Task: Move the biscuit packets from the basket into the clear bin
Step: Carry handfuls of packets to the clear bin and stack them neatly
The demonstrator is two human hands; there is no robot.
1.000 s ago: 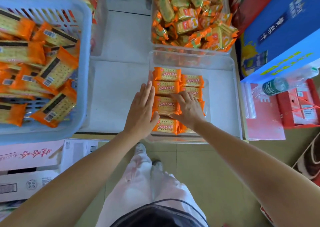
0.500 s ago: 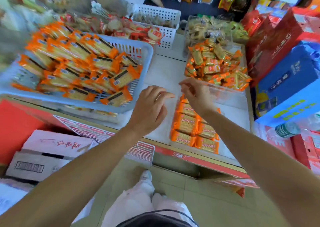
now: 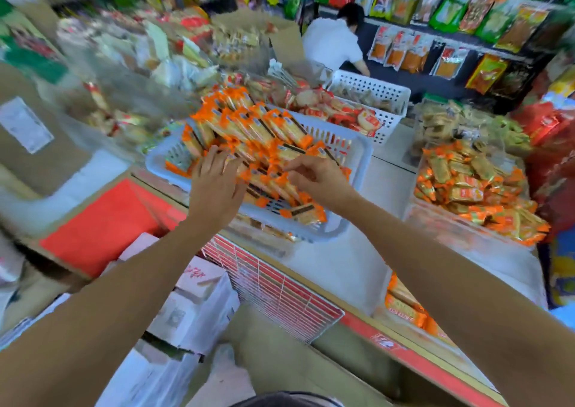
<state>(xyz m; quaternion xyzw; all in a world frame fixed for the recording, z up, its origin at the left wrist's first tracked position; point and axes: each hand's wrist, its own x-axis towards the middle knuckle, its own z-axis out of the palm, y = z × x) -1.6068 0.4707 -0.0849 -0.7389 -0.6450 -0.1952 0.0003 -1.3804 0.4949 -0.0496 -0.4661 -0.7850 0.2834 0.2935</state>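
Packets [image 3: 273, 126] heaped in the basket [image 3: 362, 157] on the table [image 3: 326, 260]; left hand [image 3: 214, 185] lies on them, fingers [image 3: 217, 157] straight, holding nothing; right hand [image 3: 314, 178] curls above, grip unclear; better to square a few together before carrying them to the bin [image 3: 384, 313].

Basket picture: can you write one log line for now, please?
stage: picking | left hand: fingers spread over biscuit packets | right hand: curled over them, grip unclear | basket: heaped
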